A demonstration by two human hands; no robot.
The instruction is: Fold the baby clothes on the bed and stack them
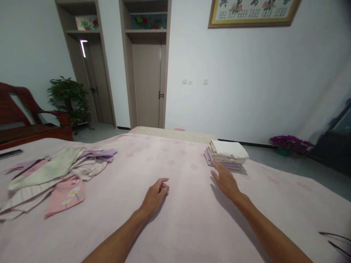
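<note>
My left hand rests low over the pink bedspread, its fingers loosely bent and a little apart, with nothing in it. On the right, my right hand reaches to the near left side of a folded stack of cloths. Its fingers are stretched and apart; whether the fingertips touch the stack I cannot tell. White cloth tops the stack, with cream and lilac layers below. A loose heap of clothes lies at the left, including a pale green piece and a pink piece with daisies.
A dark phone-like object lies at the bed's left edge. Thin dark cords or straps show at the lower right. Beyond the bed stand a wooden bench, a green plant, doors and purple flowers.
</note>
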